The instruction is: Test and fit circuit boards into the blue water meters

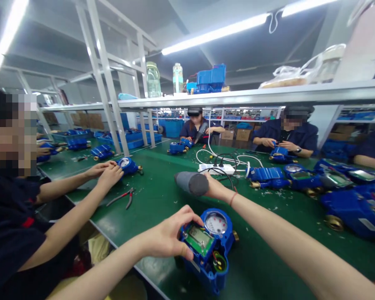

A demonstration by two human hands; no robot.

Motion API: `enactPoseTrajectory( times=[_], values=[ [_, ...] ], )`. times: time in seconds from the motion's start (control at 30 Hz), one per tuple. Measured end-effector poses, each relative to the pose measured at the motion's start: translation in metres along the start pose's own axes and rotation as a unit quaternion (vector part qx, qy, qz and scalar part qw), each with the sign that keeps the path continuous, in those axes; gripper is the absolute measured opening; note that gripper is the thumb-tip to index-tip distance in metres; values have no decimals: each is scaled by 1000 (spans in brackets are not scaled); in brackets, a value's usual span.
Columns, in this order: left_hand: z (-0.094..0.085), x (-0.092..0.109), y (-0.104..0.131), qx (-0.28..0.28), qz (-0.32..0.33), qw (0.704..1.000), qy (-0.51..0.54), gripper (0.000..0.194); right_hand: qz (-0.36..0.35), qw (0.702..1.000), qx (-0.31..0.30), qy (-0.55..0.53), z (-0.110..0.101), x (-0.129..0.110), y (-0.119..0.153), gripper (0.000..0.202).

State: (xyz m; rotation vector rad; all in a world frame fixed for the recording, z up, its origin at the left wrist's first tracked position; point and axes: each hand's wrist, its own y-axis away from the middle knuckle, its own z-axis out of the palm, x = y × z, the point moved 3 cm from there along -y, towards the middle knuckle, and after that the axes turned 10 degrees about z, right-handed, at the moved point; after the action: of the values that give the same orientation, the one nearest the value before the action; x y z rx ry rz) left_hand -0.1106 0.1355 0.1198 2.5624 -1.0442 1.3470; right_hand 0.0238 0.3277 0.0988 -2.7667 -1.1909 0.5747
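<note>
A blue water meter (203, 266) lies on the green table in front of me, with a round dial and a green circuit board with a small display facing up. My left hand (171, 235) grips the board's edges between thumb and fingers, at the meter's left side. Above and beyond the meter, my right hand (215, 186) is closed around a dark grey heat gun (192, 183), whose wide round end points toward the camera. Most of the right hand's fingers are hidden behind the tool. Wires show in the meter's lower opening.
Red-handled pliers (121, 198) lie left on the green table (156, 187). A white power strip (217, 168) with cables sits beyond the heat gun. Several blue meters (356, 212) fill the right side. At left, a person's hands (111, 175) hold another meter. A white shelf (237, 96) crosses above.
</note>
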Motion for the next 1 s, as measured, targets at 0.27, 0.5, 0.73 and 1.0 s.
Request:
enactPoseTrajectory(
  times=[0.27, 0.5, 0.73, 1.0],
  values=[
    [5, 15, 1, -14, -61, 997, 36, 59, -41, 994, -86, 51, 65, -4, -16, 35],
    [6, 12, 0, -23, -61, 997, 53, 57, -79, 990, -91, 68, 68, -1, -11, 36],
    [6, 16, -1, -21, -58, 998, 27, 64, -73, 993, -39, 81, 73, -1, -4, 38],
    [7, 15, -1, -25, -91, 995, 35, 69, -100, 990, -14, 96, 69, -1, 2, 38]
  ],
)
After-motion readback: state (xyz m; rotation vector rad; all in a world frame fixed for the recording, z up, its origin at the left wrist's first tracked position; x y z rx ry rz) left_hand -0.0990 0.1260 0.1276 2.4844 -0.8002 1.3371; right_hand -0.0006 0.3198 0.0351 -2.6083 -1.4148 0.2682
